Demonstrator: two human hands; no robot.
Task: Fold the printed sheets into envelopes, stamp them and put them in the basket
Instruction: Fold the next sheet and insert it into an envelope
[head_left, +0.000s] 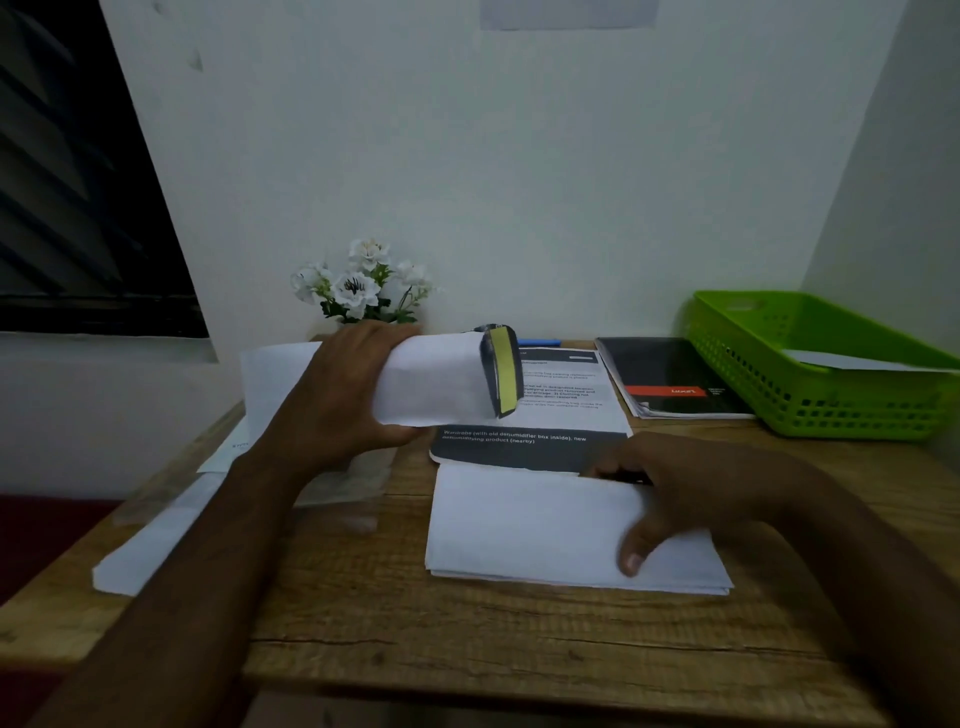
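My left hand (340, 395) grips a stamp (462, 376) with a white body and a black-and-yellow end. It is held sideways above the desk, over the top of a printed sheet (530, 447). The lower part of that sheet is folded up into a white panel (519, 525) near the front of the desk. My right hand (691, 493) presses on this folded panel, thumb on the paper and fingers at its upper edge. A green basket (769, 395) stands at the far right with a white paper (852, 361) lying in it.
A black booklet (670, 379) lies between the printed sheet and the basket. White flowers (363, 283) stand at the back by the wall, and a blue pen (540, 342) lies behind the sheet. More white papers (156, 545) hang over the desk's left edge.
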